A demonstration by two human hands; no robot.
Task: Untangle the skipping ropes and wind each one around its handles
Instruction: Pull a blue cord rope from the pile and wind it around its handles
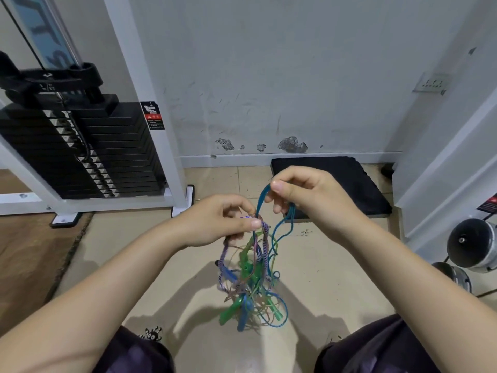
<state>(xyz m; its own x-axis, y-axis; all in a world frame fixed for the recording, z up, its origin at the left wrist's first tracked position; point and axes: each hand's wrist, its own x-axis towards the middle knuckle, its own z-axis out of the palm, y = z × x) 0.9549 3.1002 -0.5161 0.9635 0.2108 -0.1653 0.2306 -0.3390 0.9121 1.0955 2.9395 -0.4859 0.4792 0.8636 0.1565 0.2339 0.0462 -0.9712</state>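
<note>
I see a pale scuffed wall (282,76) filling the back of the view, with a switch plate (431,83) at its right and patches of flaked paint just above the skirting. At the left stands a white-framed gym machine (150,103) holding a black weight stack (88,152); its top is cut off by the frame edge. The floor (322,265) is beige tile, with a brown mat (24,254) at the left and a black foam pad (330,184) against the wall. At the right edge I make out round metal dumbbell ends (473,243), only partly in view.

Both bare forearms reach in from the bottom corners, above dark-clad knees. My left hand (223,224) is closed on the top of the tangle of skipping ropes (252,278), thumb and fingers pinching a purple-and-white braided rope (265,238). My right hand (304,192), a little higher and near the left one, pinches a loop of the teal rope (262,200) between thumb and forefinger, its other fingers curled around it.

The tangle hangs from both hands over the floor, between the knees. Green handles (231,309) and a blue handle (243,314) show low in the knot, but I cannot tell which cord belongs to which handle, nor how many ropes there are.
</note>
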